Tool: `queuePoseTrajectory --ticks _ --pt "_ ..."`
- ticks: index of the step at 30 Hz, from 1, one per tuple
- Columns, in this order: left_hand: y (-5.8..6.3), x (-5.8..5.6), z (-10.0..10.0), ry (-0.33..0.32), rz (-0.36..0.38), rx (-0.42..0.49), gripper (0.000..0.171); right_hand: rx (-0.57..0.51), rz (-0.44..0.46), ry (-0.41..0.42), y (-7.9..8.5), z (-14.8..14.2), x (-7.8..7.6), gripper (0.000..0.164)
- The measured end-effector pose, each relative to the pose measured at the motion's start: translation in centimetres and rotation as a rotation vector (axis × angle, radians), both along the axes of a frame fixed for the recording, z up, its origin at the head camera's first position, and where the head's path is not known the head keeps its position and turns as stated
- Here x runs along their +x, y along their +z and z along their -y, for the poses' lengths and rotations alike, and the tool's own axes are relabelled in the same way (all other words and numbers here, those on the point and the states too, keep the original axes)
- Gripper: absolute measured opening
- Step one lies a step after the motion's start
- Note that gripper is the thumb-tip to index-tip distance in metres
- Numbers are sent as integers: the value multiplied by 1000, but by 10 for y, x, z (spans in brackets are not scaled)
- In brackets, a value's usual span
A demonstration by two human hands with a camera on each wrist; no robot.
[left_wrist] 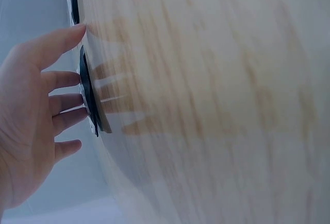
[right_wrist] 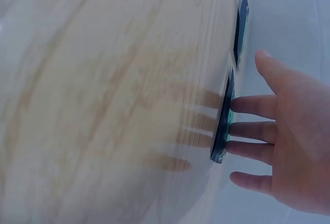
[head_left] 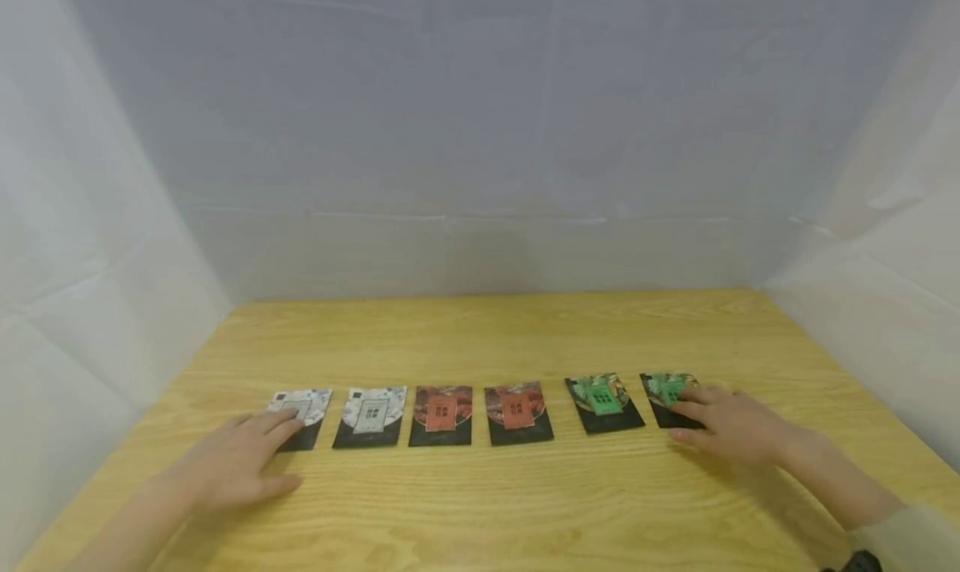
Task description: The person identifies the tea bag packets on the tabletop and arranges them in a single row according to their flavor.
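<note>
Flat packets lie in a row on the wooden table. At the left end, my left hand (head_left: 238,464) rests its fingertips on a white-and-black packet (head_left: 309,405), partly covering it; the left wrist view shows the fingers (left_wrist: 64,102) straight against that packet (left_wrist: 88,92). A second white-and-black packet (head_left: 371,418) lies beside it. Two red-and-black packets, one (head_left: 441,416) and another (head_left: 519,413), sit mid-row. Right of them is a tilted green-and-black packet (head_left: 604,403). My right hand (head_left: 731,426) touches the last green-and-black packet (head_left: 667,386) with extended fingers, the thumb held apart.
The wooden table (head_left: 450,522) stretches in front of and behind the row. White sheeting walls it in at the back (head_left: 495,138), the left (head_left: 82,263) and the right (head_left: 885,305). A dark object (head_left: 861,562) shows by the right sleeve (head_left: 911,539).
</note>
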State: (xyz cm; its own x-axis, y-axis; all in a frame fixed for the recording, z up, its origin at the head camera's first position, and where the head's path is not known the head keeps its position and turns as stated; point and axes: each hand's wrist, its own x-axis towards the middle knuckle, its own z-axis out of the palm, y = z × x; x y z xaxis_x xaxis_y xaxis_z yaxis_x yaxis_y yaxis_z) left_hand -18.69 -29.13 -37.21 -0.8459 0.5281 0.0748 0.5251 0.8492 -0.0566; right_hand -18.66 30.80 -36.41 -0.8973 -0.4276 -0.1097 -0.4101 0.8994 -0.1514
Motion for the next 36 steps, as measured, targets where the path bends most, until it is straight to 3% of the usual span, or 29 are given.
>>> queuePoseTrajectory --ticks 9,15,20,27,36 --pt "1 1 -1 -6 14 -20 75 -9 -59 16 4 11 0 61" --pt "1 0 -1 -4 21 -30 75 -67 -63 164 4 27 -4 60" --pt "1 0 -1 -8 17 -26 75 -43 -40 259 2 40 -6 60" --pt "0 0 0 -9 21 -26 75 -50 12 241 -2 46 -6 57" --pt "-1 -1 0 -6 29 -18 75 -16 -25 244 -3 48 -5 57"
